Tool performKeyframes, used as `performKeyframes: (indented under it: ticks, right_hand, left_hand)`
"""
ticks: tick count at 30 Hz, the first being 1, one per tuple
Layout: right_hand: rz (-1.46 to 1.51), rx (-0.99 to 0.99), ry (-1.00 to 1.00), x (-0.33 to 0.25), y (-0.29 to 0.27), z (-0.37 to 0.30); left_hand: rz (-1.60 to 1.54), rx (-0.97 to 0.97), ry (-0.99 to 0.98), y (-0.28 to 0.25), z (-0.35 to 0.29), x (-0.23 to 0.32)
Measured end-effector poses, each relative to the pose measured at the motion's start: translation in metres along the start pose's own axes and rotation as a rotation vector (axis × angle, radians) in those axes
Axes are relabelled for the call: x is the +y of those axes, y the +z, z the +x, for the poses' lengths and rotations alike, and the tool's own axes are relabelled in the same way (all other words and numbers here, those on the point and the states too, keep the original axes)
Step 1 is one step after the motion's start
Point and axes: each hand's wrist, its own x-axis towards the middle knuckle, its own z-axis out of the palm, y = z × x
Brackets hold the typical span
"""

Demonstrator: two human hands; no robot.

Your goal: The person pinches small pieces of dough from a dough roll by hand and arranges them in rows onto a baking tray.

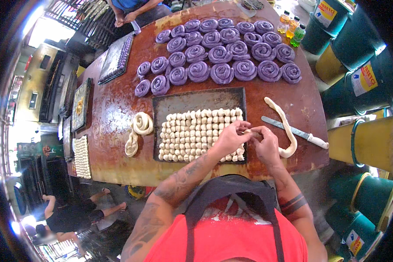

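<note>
My left hand (232,139) and my right hand (265,143) meet over the right edge of a dark baking tray (174,101). Their fingertips pinch together on a small piece of pale dough (248,131), mostly hidden by the fingers. Tight rows of small white dough balls (188,134) fill most of the tray, leaving its far strip bare. To the right of my right hand lies a long rope of white dough (284,120), bent at its near end. A bread knife (294,130) with a white handle passes beneath this rope.
Purple dough coils (220,54) cover the table's far side. White dough coils (143,123) sit left of the tray. Bottles (298,36) stand far right, beside green bins (362,83). A co-worker's hands (125,18) handle purple dough at the far left; another person (74,216) is at lower left.
</note>
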Motion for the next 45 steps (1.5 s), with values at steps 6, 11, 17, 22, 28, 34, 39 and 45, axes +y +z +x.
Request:
performKeyframes:
  ticks: [6, 11, 17, 22, 28, 34, 39, 45]
  right_hand:
    - [0.006, -0.302, 0.104, 0.017, -0.01, 0.005]
    - [-0.324, -0.241, -0.274, 0.053, -0.023, -0.001]
    - [-0.55, -0.197, -0.296, 0.073, -0.02, -0.002]
    - [-0.649, -0.136, -0.187, 0.088, -0.024, -0.021]
    - [-0.62, -0.13, -0.208, 0.095, -0.016, -0.014]
    - [-0.601, -0.098, -0.152, 0.084, -0.019, -0.024]
    - [-0.571, -0.089, -0.129, 0.086, -0.017, -0.021]
    - [-0.624, -0.04, -0.124, 0.082, -0.012, -0.019]
  left_hand:
    - [0.335, 0.21, -0.209, -0.067, -0.005, -0.019]
    - [0.875, 0.854, 0.221, -0.25, -0.019, -0.076]
    - [1.084, 0.753, -0.269, -0.295, -0.032, -0.104]
    - [0.909, 0.477, 0.315, -0.138, 0.007, -0.033]
    - [1.243, -0.136, 0.481, -0.054, 0.026, -0.024]
    - [1.257, -0.316, 0.483, -0.045, 0.002, -0.023]
    - [1.307, -0.293, 0.551, -0.04, -0.011, -0.026]
    - [1.216, -0.427, 0.654, -0.037, -0.028, -0.037]
